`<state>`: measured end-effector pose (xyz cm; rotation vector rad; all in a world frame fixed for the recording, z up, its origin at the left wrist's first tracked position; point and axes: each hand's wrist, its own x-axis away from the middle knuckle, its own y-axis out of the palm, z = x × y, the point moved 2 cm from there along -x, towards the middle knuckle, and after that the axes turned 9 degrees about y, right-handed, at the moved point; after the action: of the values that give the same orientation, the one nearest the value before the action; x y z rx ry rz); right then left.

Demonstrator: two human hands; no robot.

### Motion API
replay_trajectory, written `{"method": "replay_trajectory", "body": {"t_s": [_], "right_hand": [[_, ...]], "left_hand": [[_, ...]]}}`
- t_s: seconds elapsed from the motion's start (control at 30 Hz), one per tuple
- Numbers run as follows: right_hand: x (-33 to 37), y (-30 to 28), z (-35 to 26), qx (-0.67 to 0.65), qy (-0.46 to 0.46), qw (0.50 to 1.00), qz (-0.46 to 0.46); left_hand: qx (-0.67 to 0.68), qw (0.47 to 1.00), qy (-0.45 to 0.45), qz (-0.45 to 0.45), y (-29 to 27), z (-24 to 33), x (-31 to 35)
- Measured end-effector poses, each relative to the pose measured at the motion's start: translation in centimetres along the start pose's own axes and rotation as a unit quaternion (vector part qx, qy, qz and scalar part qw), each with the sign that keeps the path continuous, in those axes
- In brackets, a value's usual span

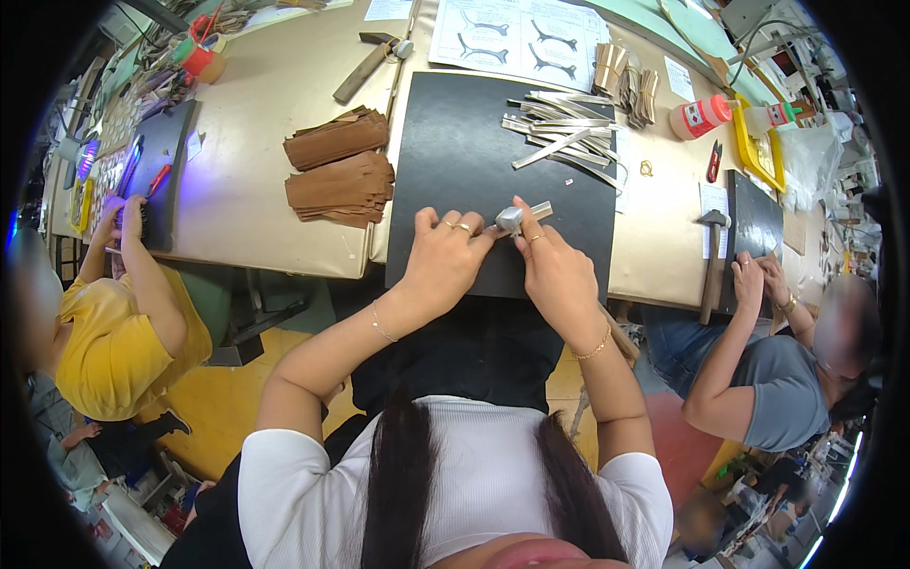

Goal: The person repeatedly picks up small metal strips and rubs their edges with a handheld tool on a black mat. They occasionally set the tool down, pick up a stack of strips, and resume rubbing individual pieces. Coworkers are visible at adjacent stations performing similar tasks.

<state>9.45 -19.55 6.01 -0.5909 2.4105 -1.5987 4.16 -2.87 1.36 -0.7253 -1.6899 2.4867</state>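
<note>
Both my hands meet over the near edge of a black mat [455,161] on the table. My left hand [444,254] and my right hand [552,266] together pinch a narrow pale strip [521,216], folded at its left end, between thumbs and fingertips. Farther back on the mat lies a loose heap of several similar pale strips [567,133]. To the left of the mat sit two stacks of brown leather-like pieces [339,163].
A hammer [370,63] lies at the back, another hammer [713,261] at the right. A printed pattern sheet [517,38], a glue bottle [701,116] and bundled strips [630,87] lie behind. One person in yellow [123,322] works at left, another in grey [768,370] at right.
</note>
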Motion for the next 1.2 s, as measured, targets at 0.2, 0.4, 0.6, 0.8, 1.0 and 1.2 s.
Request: {"method": "replay_trajectory", "body": {"t_s": [0.2, 0.4, 0.6, 0.8, 1.0, 1.2], "right_hand": [[0.0, 0.0, 0.6, 0.023, -0.010, 1.000, 0.003], [0.4, 0.7, -0.4, -0.019, -0.021, 1.000, 0.010], [0.1, 0.3, 0.3, 0.025, -0.006, 1.000, -0.003], [0.6, 1.0, -1.0, -0.016, -0.038, 0.999, 0.010], [0.3, 0.8, -0.7, 0.018, -0.032, 0.999, -0.015], [0.7, 1.5, -1.6, -0.018, -0.045, 0.999, -0.017]], "left_hand": [[0.037, 0.999, -0.017, -0.001, -0.4, -0.5, 0.8], [-0.003, 1.000, 0.002, 0.012, -0.3, -0.2, 1.1], [0.065, 0.998, -0.014, 0.007, -0.8, -1.1, 1.4], [-0.013, 1.000, 0.009, 0.020, -0.7, -0.4, 1.7], [0.066, 0.997, -0.026, 0.035, -1.0, -1.2, 2.0], [0.030, 0.998, -0.017, 0.045, -0.9, -0.9, 2.3]]}}
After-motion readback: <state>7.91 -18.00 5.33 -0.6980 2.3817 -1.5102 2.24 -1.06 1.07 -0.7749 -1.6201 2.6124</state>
